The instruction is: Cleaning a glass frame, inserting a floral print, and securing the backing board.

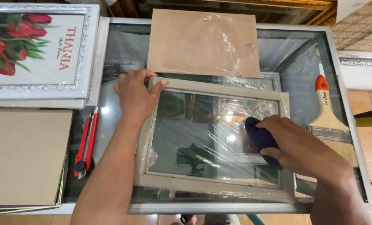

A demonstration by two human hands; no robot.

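My right hand [296, 143] grips a dark blue cloth [261, 139], fingers curled around it, pressing it on the glass of the grey picture frame [213, 181] — the frame lies flat on the glass-topped bench [348, 125]. My left hand [134, 98] steadies the frame's upper left corner, fingers spread over the moulding. Left of it lies a red utility knife [86, 143]; right — a paintbrush [329, 121]. Beyond the frame rests a brown backing board [194, 41].
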